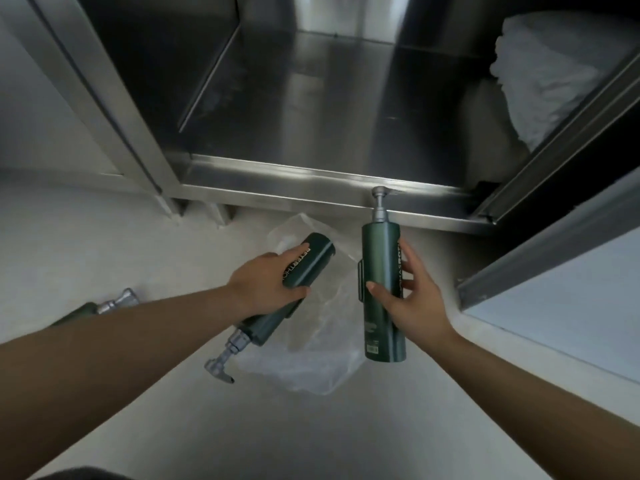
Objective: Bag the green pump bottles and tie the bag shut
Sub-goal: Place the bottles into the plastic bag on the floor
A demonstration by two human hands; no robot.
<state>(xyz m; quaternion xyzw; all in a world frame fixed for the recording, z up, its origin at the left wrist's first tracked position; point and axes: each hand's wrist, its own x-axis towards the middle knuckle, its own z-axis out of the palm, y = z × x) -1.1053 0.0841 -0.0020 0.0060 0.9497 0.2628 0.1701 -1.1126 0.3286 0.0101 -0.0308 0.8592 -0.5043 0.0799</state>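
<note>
Two hands loaded: left hand point(266, 282) grips the tilted bottle point(317, 251), right hand point(405, 299) the upright bottle point(381, 258), both above the clear bag point(311, 358) lying on the floor point(104, 237); loading step, next likely needs the bag mouth opened.

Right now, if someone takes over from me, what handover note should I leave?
Left hand grips one dark green pump bottle, tilted, pump towards you. Right hand holds a second green pump bottle, pump pointing away. A third green bottle lies on the floor, far left. Clear plastic bag lies under the hands. Nothing is bagged yet. Left to do: bag all three, tie the bag.
</note>
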